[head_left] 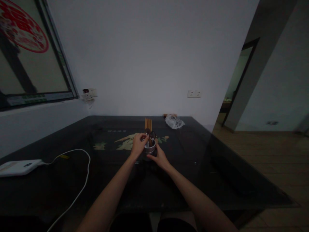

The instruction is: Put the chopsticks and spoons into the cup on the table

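Observation:
A small light-coloured cup point(150, 149) stands upright on the dark table in front of me. My right hand point(161, 158) is closed round its right and near side, thumb across the front. Wooden chopsticks point(148, 123) rise in a bundle at the cup, and two dark, shiny spoons point(153, 135) show in front of them, bowls up. Over the cup's left rim, my left hand point(139, 144) has thumb and fingers pinched together at the left spoon, just below its bowl. The fingers partly hide the spoon's handle and the cup's mouth.
The dark glossy table point(188, 180) bears a floral and bird picture. A crumpled clear plastic bag point(174, 121) lies at the back edge. To the left, a white power bank-like device point(20, 167) trails a white cable point(87, 170). Behind stands a wall point(145, 64) with sockets.

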`<state>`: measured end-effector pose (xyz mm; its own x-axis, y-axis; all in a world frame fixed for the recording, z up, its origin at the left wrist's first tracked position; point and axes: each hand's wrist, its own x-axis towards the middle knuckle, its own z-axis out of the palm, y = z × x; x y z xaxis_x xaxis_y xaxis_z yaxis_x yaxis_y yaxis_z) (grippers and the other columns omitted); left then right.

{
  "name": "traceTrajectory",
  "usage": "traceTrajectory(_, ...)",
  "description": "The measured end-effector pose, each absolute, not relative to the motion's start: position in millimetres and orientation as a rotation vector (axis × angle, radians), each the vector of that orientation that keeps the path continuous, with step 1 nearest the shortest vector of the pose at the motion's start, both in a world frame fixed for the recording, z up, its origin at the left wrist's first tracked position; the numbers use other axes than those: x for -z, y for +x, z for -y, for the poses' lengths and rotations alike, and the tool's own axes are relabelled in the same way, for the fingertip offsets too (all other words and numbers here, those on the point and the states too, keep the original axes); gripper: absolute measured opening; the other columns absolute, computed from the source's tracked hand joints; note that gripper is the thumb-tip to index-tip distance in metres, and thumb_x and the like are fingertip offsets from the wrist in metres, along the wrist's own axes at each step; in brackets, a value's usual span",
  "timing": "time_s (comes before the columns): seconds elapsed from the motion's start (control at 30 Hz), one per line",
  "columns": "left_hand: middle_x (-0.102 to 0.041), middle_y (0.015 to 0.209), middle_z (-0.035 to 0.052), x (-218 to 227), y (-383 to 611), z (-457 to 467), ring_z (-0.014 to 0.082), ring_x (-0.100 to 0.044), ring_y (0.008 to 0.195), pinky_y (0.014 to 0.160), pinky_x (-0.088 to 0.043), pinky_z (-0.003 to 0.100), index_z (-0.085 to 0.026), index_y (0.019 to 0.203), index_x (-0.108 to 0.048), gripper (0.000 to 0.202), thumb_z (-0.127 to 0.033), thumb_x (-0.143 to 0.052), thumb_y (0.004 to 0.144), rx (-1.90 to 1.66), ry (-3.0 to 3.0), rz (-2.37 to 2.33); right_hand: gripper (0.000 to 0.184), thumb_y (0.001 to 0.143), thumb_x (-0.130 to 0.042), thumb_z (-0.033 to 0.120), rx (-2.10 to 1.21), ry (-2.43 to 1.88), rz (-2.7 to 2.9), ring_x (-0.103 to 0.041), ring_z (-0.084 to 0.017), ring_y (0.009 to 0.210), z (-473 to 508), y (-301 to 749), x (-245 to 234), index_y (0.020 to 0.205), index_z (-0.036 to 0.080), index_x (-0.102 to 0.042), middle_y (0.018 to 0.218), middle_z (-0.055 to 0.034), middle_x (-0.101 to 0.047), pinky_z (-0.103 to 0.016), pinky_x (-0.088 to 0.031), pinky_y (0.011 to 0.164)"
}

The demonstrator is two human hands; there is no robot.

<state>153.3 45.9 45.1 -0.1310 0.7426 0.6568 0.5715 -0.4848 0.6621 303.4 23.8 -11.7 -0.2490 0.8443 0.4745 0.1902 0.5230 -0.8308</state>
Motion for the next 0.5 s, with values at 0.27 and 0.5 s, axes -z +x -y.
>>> traceTrajectory(0.27,-0.051,0.071,-0.002,-43.5,152.7,-49.1,0.0139,-0.052,0.067,0.065,-0.041,0.026,-0.018,0.089,-0.056,0.016,-0.028,-0.06,0.076,-1.775,1.773,-1.461,0.078,0.064,-0.077,0.029,-0.78,-0.882,1.747,-0.054,-0.025,0.114,-24.6,304.1,11.9,0.132,0.016,-0.042,0.126,-0.0132,-0.057,-0.039,-0.041,0.098)
traceTrajectory(0.5,-0.053,0.076,-0.0007,-43.5,152.6,-48.8,0.0144,-0.054,0.073,0.069,-0.043,0.026,-0.018,0.093,-0.055,0.017,-0.027,-0.058,0.078,-1.805,1.755,-1.41,0.079,0.065,-0.076,0.031,-0.785,-0.852,1.756,-0.053,-0.025,0.116,-25.4,304.5,13.6,0.134,0.017,-0.04,0.128,-0.0129,-0.055,-0.039,-0.04,0.099)
